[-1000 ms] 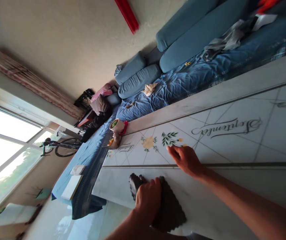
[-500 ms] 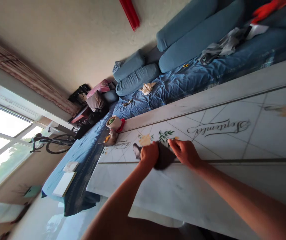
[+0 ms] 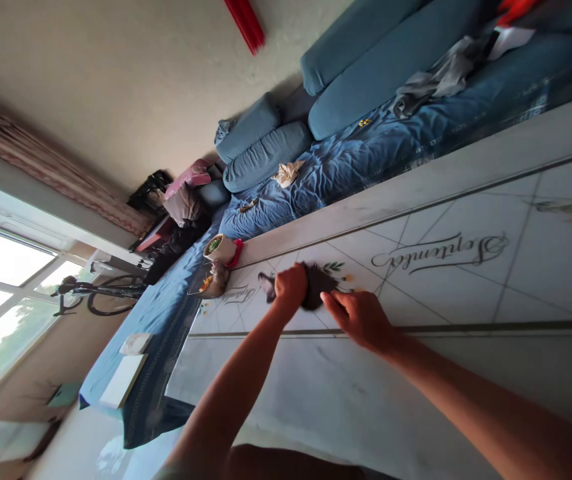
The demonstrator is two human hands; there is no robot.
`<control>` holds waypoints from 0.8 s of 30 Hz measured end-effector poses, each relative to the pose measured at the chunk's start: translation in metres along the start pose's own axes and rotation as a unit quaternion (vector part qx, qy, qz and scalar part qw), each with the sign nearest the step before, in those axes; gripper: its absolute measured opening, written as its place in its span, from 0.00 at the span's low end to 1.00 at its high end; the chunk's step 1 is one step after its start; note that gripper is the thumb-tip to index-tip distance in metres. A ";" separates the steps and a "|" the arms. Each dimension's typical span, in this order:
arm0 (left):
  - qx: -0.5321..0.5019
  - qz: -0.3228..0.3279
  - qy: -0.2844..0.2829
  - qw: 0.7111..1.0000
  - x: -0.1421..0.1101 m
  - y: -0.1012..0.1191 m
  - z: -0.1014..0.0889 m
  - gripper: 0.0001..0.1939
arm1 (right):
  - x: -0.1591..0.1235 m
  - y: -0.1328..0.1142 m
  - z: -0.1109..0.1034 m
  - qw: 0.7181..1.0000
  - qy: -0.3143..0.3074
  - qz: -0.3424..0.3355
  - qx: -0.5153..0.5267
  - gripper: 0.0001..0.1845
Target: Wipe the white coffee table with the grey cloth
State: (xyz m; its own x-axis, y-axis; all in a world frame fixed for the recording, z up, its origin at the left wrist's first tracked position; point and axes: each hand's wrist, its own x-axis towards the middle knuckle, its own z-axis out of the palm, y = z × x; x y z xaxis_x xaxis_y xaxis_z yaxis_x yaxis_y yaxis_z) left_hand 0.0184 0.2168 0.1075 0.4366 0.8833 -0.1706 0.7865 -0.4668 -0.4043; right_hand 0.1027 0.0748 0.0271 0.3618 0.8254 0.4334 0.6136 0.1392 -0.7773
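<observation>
A dark brown, soft-looking cloth item (image 3: 319, 285) is on the patterned table runner (image 3: 446, 253); its exact kind is unclear. My left hand (image 3: 291, 287) is closed around its left part, and a grey-pink end sticks out beyond the knuckles. At the cloth's right edge is my right hand (image 3: 363, 319), with fingers curled and thumb and forefinger together against the fabric. What lies between those fingertips is partly hidden.
A white marble-look table (image 3: 316, 367) spans the front. At its far left end stand a potted plant (image 3: 221, 249) and a small bowl-like ornament (image 3: 215, 280). Behind is a blue sofa (image 3: 286, 200) with cushions and clothes. A bicycle (image 3: 111, 293) stands by the window.
Both hands and the dark cloth have moved away from the table's near edge and slightly left, further onto the runner. The cloth looks more bunched. The camera view has shifted a little.
</observation>
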 end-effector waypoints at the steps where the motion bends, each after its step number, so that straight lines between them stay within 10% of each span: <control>1: -0.002 0.000 0.009 1.000 0.016 0.006 -0.008 0.19 | 0.001 0.001 -0.003 1.000 0.000 0.013 0.005 0.44; 5: -0.007 -0.001 0.020 1.000 0.006 0.004 -0.002 0.22 | 0.006 0.001 -0.012 0.998 -0.006 0.055 0.030 0.44; 12: 0.012 0.049 -0.072 0.996 -0.184 -0.065 0.098 0.23 | 0.004 -0.003 -0.007 0.998 -0.010 0.052 0.024 0.45; 15: 0.032 0.059 -0.083 0.994 -0.214 -0.079 0.123 0.25 | 0.001 -0.004 0.000 1.000 -0.016 0.023 0.012 0.44; 18: 0.028 0.067 -0.056 0.996 -0.177 -0.067 0.110 0.23 | 0.000 -0.002 0.006 1.000 -0.021 0.010 -0.004 0.45; 24: -0.017 0.032 0.038 0.999 -0.008 -0.006 0.029 0.19 | 0.004 0.005 0.001 1.000 0.004 0.031 0.000 0.44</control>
State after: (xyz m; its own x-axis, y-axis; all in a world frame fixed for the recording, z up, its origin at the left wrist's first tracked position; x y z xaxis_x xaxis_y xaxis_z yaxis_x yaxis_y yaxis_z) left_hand -0.0024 0.2134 0.0851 0.5172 0.8464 -0.1267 0.7693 -0.5247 -0.3645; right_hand 0.1061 0.0793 0.0246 0.4043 0.8279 0.3889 0.5899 0.0889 -0.8026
